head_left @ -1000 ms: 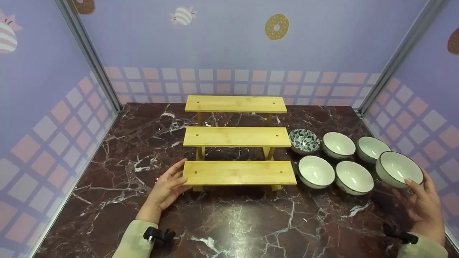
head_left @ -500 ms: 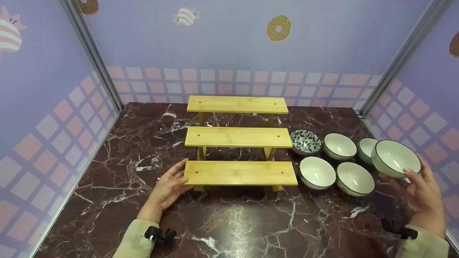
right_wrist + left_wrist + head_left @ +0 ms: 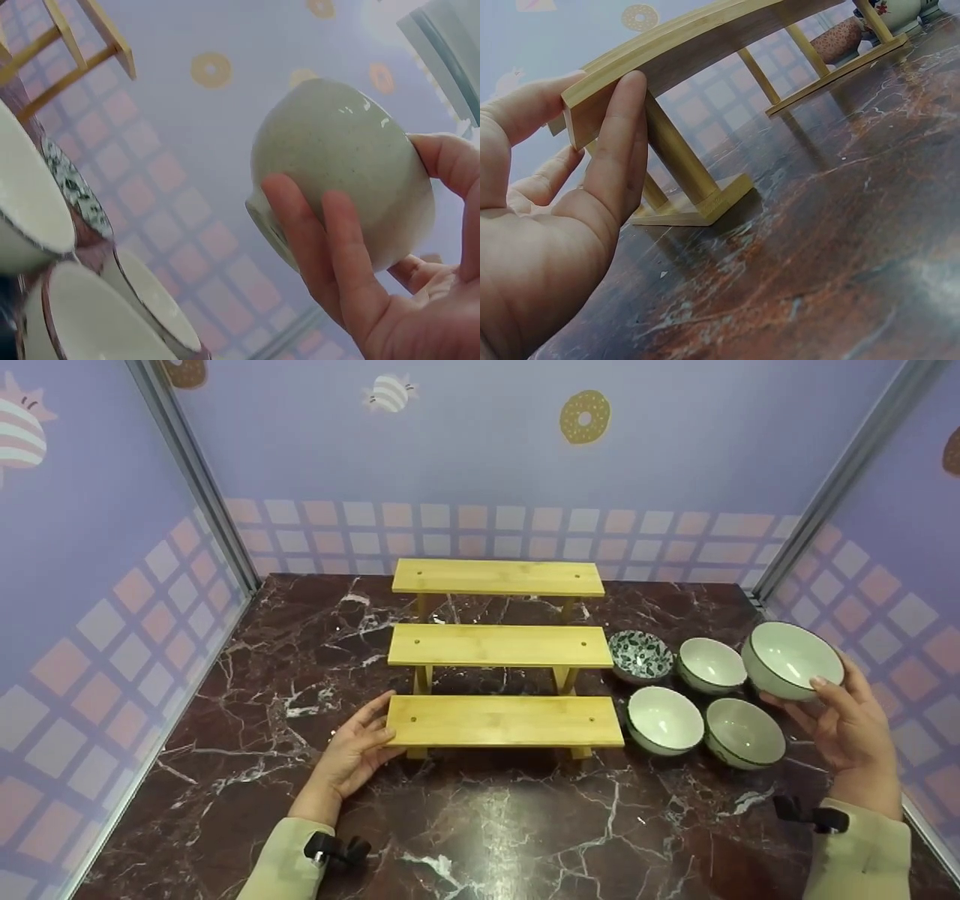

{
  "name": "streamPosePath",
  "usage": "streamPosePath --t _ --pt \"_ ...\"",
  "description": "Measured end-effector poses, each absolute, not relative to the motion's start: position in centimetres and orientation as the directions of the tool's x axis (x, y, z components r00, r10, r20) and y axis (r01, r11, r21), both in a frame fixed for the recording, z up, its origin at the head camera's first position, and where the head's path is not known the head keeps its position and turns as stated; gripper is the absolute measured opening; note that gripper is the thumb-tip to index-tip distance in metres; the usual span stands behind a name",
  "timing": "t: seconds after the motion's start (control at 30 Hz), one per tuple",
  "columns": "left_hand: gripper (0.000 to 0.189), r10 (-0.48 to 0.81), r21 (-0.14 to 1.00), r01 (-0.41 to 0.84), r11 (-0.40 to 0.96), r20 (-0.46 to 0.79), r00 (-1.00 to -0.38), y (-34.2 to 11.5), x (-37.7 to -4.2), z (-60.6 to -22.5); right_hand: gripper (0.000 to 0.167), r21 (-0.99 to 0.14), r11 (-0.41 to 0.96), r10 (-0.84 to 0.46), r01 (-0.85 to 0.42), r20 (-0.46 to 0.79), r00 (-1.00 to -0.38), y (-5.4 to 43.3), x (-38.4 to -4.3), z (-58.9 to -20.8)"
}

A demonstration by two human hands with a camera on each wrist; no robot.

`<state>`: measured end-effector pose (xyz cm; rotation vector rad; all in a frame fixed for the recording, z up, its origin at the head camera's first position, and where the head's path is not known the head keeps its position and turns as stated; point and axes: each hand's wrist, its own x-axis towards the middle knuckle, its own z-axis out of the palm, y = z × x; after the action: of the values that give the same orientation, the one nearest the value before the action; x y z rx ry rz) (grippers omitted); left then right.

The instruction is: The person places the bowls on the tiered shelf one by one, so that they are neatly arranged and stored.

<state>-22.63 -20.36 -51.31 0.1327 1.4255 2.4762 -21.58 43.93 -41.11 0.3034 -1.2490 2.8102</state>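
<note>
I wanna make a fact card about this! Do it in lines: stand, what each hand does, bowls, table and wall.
Stand: yellow, three steps, no bowls on it
Left hand: holds the left end of the stand's front step
Right hand: holds a bowl up off the table
Other bowls showing: one leafy bowl and three white-inside bowls, right of the stand
Table: dark, with pale veins
Wall: purple, with donuts and squares

"Where was the held pale bowl carried?"

"It was brought leftward and farther back by the right hand."

"Was anything covered by it?"

"Yes: in the head view, the rightmost bowl of the back row was hidden behind it."
</note>
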Motion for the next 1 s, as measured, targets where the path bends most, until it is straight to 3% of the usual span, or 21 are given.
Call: streamPosePath --t 0.57,1.0 --pt "0.078 0.305 0.853 -0.175 -0.491 -0.02 -0.952 -20.5 -22.6 -51.5 0.054 -0.809 -0.575 -0.069 -0.121 0.196 -0.978 38.1 -25.2 -38.1" --pt "0.078 0.293 0.858 -0.179 -0.481 -0.035 -0.956 -20.4 -22.5 -51.4 0.056 -0.895 -0.442 -0.101 -0.067 0.124 -0.987 34.0 -27.6 -35.9"
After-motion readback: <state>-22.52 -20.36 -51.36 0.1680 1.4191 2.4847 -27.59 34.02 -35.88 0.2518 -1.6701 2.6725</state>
